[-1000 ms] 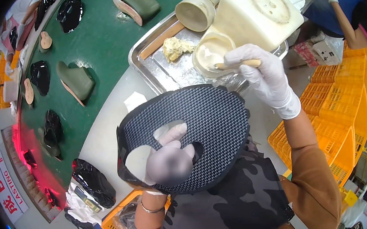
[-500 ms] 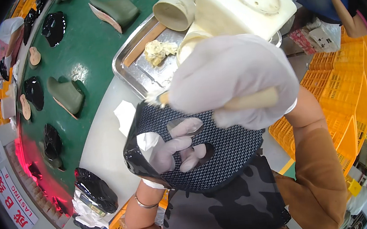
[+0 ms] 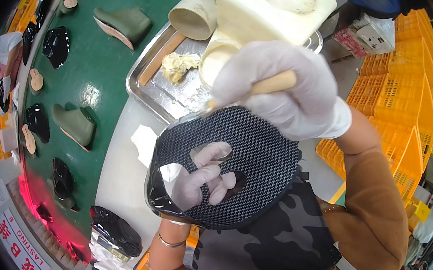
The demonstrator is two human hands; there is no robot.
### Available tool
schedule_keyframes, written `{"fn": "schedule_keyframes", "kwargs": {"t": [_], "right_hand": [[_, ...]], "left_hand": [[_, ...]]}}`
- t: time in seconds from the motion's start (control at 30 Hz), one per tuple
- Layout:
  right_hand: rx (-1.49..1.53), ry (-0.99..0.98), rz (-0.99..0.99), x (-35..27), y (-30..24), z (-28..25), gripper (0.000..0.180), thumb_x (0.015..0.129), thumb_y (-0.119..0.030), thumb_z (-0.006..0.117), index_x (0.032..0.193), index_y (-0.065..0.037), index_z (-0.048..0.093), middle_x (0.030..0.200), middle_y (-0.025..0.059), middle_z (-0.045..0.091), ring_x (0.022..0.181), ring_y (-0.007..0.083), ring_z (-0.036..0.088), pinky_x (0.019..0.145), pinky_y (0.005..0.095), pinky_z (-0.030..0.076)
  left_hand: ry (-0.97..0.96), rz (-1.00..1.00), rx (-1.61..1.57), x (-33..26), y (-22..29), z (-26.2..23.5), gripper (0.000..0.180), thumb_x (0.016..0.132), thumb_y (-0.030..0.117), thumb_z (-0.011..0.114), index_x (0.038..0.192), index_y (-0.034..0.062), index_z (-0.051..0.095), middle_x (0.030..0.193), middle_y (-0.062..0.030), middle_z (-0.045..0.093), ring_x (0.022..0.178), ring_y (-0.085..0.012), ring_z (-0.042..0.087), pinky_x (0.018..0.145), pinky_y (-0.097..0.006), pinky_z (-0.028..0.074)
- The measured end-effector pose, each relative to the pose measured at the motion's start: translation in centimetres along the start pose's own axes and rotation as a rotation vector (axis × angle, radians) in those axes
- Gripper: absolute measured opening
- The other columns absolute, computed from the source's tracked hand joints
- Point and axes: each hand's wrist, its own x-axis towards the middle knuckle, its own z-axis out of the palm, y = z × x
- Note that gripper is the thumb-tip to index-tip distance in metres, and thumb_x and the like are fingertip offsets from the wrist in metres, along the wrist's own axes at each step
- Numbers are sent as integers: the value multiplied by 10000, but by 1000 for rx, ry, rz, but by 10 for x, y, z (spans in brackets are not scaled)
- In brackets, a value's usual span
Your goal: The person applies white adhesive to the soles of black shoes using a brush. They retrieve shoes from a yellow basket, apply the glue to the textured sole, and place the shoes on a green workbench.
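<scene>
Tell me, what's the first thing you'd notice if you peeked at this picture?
Right in the middle is a big black woven-pattern shoe piece, with the gloved left hand poking fingers through its holes. Just above it, the gloved right hand grips a wooden-handled brush at the piece's top edge. Behind them a metal tray holds a large cream jug, and green shoe forms sit on the green belt to the left.

— What's that black piece (image 3: 231, 170) made of?
— Woven-looking textured sheet, matt, with a glossy black edge. The brush handle (image 3: 269, 83) is pale wood.
— And the tray (image 3: 170, 95)?
— Shiny metal, smeared. Both gloves (image 3: 286, 91) look thin, smooth, whitish rubber.
</scene>
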Motion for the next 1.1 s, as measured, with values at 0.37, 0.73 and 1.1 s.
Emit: {"fn": "schedule_keyframes", "kwargs": {"t": [0.37, 0.73, 1.1], "right_hand": [[-81, 63, 44, -6, 3, 2, 186, 957, -164, 504, 995, 14, 547, 930, 82, 627, 798, 136, 619, 726, 246, 497], [-199, 278, 91, -34, 18, 12, 233, 978, -215, 449, 987, -3, 545, 868, 65, 641, 700, 75, 580, 602, 198, 474], [-106, 395, -106, -16, 17, 21, 199, 986, -171, 423, 1059, 6, 478, 919, 103, 627, 689, 95, 581, 598, 205, 482]], "left_hand": [[175, 128, -46, -22, -16, -5, 470, 840, 75, 373, 1304, -7, 375, 870, -158, 591, 458, -132, 460, 453, -215, 387], [400, 328, -183, -35, -36, 0, 463, 876, 148, 401, 1332, 82, 362, 879, -191, 595, 505, -200, 503, 479, -259, 436], [326, 576, -180, -33, -64, 3, 437, 929, 138, 408, 1347, 45, 321, 1074, -264, 560, 710, -277, 629, 681, -332, 532]]}}
